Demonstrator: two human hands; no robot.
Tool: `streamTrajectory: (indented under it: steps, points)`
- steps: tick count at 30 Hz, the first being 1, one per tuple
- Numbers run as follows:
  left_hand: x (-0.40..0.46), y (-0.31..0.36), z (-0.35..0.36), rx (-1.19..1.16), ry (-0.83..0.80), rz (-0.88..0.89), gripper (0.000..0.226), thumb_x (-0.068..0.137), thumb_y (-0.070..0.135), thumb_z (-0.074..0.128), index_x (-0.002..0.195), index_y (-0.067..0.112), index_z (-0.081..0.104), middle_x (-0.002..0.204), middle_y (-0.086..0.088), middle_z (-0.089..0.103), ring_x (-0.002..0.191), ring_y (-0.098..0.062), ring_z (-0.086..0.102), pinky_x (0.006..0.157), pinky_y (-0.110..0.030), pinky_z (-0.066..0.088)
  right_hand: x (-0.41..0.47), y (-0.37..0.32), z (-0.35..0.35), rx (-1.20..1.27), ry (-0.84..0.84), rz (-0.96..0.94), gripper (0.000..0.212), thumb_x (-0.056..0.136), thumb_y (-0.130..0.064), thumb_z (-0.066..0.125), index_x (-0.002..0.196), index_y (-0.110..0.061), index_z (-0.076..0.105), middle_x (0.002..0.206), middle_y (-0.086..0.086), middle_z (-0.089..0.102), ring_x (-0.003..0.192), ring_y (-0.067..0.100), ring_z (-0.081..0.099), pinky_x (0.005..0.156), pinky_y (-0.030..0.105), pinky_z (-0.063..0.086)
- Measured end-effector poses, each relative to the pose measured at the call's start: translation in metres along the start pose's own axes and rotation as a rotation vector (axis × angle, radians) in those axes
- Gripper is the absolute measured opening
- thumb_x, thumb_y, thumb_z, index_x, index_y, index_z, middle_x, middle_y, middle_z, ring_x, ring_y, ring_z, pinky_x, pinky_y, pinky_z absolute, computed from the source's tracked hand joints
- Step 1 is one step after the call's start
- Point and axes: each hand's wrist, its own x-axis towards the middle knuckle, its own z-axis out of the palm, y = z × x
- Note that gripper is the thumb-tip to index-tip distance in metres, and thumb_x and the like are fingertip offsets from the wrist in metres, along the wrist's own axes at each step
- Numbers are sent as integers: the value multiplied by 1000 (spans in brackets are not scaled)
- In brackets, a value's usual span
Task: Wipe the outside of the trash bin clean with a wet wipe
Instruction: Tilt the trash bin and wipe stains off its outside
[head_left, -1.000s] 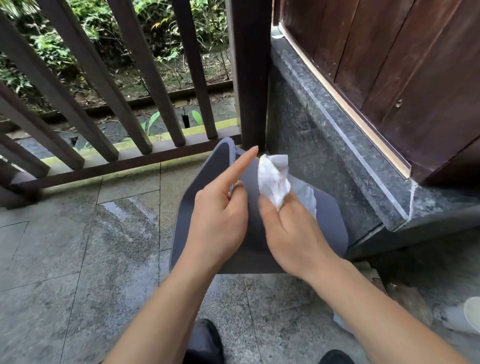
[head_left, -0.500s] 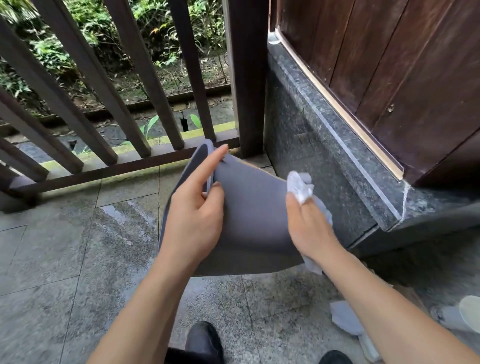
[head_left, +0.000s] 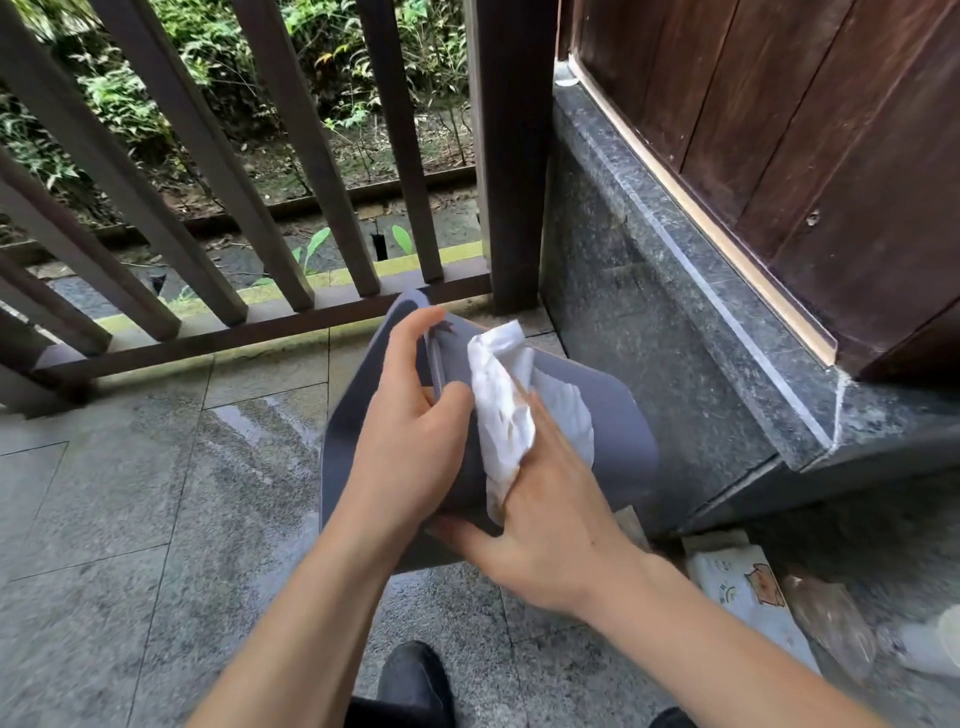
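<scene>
A grey trash bin (head_left: 618, 431) lies tilted over the stone floor, its bottom toward me. My left hand (head_left: 415, 431) grips its rim on the left, fingers curled over the edge and thumb on the outside. My right hand (head_left: 550, 509) holds a crumpled white wet wipe (head_left: 501, 410) with brown stains and presses it against the bin's outer wall, just right of the left hand. Part of the wipe sticks out past my fingers toward the rim. The inside of the bin is hidden.
A dark wooden railing (head_left: 270, 322) runs across behind the bin, with a post (head_left: 511, 156) at its right end. A dark stone ledge (head_left: 701, 322) and wooden door (head_left: 779, 130) stand to the right. A wipe packet (head_left: 743, 582) and scraps lie on the floor at lower right. My shoe (head_left: 415, 680) is below.
My right hand has moved the wipe from the bin's right side back to the left, up against my left hand. The bin has turned a little in my left hand's grip.
</scene>
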Motion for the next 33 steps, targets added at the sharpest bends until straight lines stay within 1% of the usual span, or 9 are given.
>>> streamTrajectory:
  steps: [8, 12, 14, 16, 19, 21, 24, 28, 33]
  points:
    - [4, 3, 10, -152, -66, -226, 65, 79, -13, 39, 124, 33, 46, 81, -3, 49, 42, 1, 50, 40, -13, 38, -12, 2, 0, -15, -104, -36, 108, 74, -50, 81, 158, -20, 21, 159, -6, 33, 150, 7, 23, 120, 29, 26]
    - [12, 3, 4, -159, -31, -276, 61, 67, 14, 55, 119, 46, 52, 112, 0, 57, 85, -14, 61, 66, -30, 47, -17, 1, 5, -125, -91, -141, 82, 74, -39, 84, 139, 0, 53, 160, 11, 37, 155, 11, 12, 124, 27, 16]
    - [13, -1, 1, -120, -70, -245, 56, 76, 28, 65, 122, 57, 51, 124, 16, 54, 112, -16, 60, 90, -37, 50, -20, 0, 8, -144, -87, -155, 91, 72, -29, 85, 143, 3, 38, 158, 17, 37, 153, 19, 22, 124, 24, 15]
    - [15, -5, -1, -77, -73, -197, 49, 88, 41, 68, 128, 61, 49, 128, 29, 50, 113, 2, 61, 92, -29, 51, -22, -1, 10, -187, -92, -213, 94, 75, -22, 81, 149, -1, 27, 155, 20, 41, 149, 26, 30, 124, 29, 18]
    - [19, -12, -6, 13, -13, -130, 53, 93, 49, 65, 142, 55, 44, 134, 24, 55, 95, 14, 64, 86, -21, 50, -22, -1, 15, -274, -196, -305, 77, 76, -15, 69, 146, 1, 42, 154, 18, 43, 150, 29, 29, 124, 40, 22]
    - [21, -14, -9, 167, 38, -83, 54, 93, 49, 63, 144, 51, 47, 118, 29, 65, 89, 15, 63, 83, -21, 47, -23, -3, 19, -320, -241, -333, 79, 69, -15, 67, 143, -2, 46, 152, 17, 46, 148, 30, 32, 124, 42, 21]
    - [18, -16, -8, 391, 106, -4, 44, 93, 39, 58, 135, 49, 57, 63, 22, 66, 58, 6, 59, 57, -16, 40, -26, -6, 27, -328, -248, -358, 76, 65, -13, 59, 139, 0, 50, 145, 18, 52, 144, 34, 37, 123, 44, 23]
    - [20, -19, -9, 433, 137, -29, 31, 94, 19, 50, 115, 34, 67, 82, 13, 62, 72, -12, 53, 61, -28, 34, -27, -10, 33, -307, -269, -352, 65, 65, -8, 61, 130, 1, 59, 140, 18, 56, 142, 34, 41, 122, 44, 24]
    - [25, -18, -16, 188, 121, -300, 35, 87, 5, 40, 84, 19, 72, 51, 6, 49, 40, -5, 41, 37, -20, 30, -27, -16, 28, -266, -234, -389, 59, 77, -10, 52, 135, -2, 57, 147, 13, 52, 146, 27, 37, 121, 42, 26]
